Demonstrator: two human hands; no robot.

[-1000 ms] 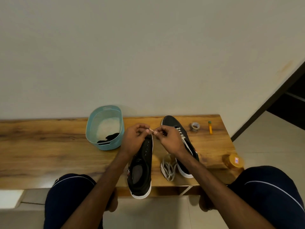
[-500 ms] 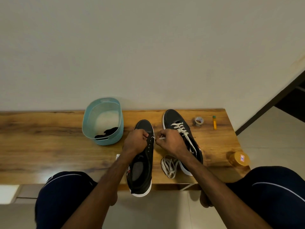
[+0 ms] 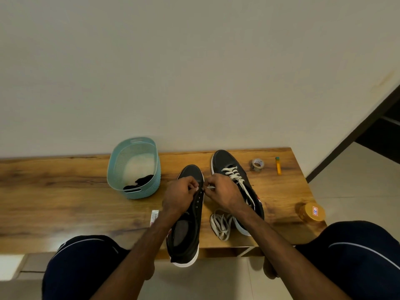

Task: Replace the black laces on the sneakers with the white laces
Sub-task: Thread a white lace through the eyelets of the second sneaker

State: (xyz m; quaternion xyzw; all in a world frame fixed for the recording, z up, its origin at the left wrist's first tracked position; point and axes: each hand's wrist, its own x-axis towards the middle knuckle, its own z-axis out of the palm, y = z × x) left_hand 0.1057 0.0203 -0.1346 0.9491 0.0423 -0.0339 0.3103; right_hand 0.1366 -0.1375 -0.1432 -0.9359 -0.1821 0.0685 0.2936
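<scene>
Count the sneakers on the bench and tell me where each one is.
2. The nearer sneaker lies centrally, heel overhanging the bench edge. The white-laced sneaker lies just to its right, toe closer to the wall. None looks hidden.

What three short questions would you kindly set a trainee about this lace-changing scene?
1. True or false: the sneaker on the right is already laced in white.
2. Where do the black laces lie? A) in the blue basket; B) on the floor; C) on the person's lap.
3. What do the left hand and the right hand pinch over the unlaced sneaker?

Key: 1 true; 2 A; 3 the white lace.
</scene>
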